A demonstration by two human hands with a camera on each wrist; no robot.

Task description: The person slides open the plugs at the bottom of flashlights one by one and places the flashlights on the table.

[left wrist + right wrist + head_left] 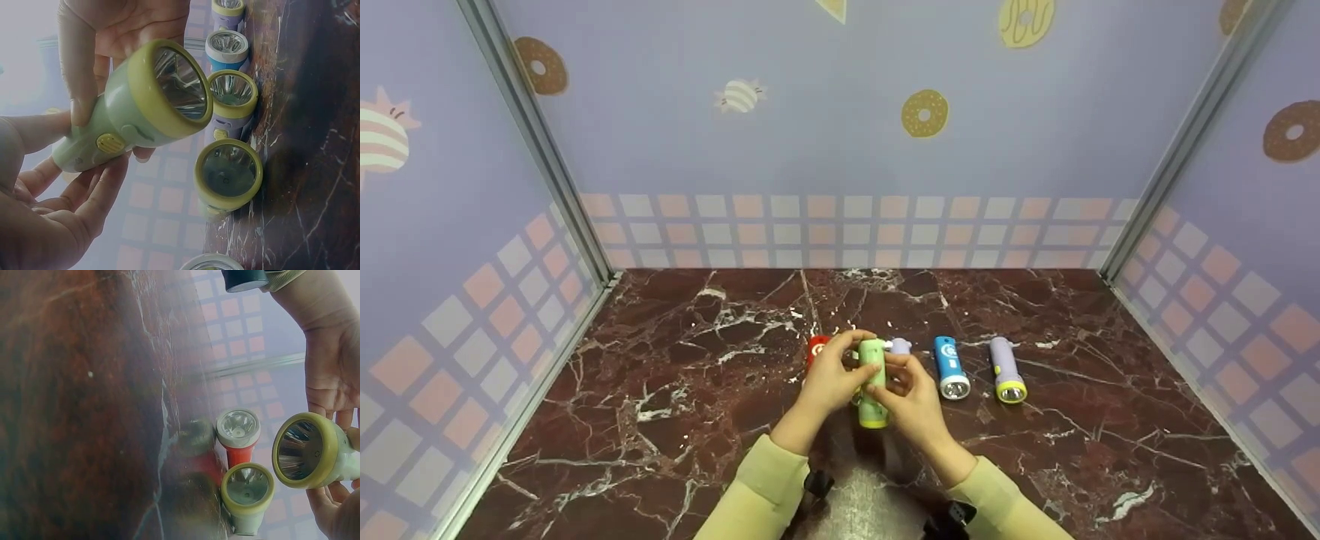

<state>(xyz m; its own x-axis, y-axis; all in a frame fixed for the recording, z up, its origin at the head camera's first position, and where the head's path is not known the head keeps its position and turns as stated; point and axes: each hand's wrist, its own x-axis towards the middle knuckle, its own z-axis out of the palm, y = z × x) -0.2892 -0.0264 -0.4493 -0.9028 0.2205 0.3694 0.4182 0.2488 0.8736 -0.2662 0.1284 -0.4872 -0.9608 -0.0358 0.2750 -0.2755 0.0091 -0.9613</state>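
Note:
A light green flashlight (873,375) with a yellow rim is held above the table between both hands, its lens end towards me. My left hand (829,379) grips it from the left, thumb on the barrel. From the other side my right hand (913,401) pinches it between thumb and fingers. The yellow switch (111,143) shows on its side in the left wrist view. Beyond the hands stands a second green flashlight (247,495), next to a red one (239,453) with a white head. A lilac flashlight (232,101) is partly hidden behind my right hand in the head view.
To the right on the dark red marbled table (720,420) lie a blue flashlight (949,362) with a white head and another lilac flashlight (1005,367). Patterned panels (840,150) enclose the back and both sides.

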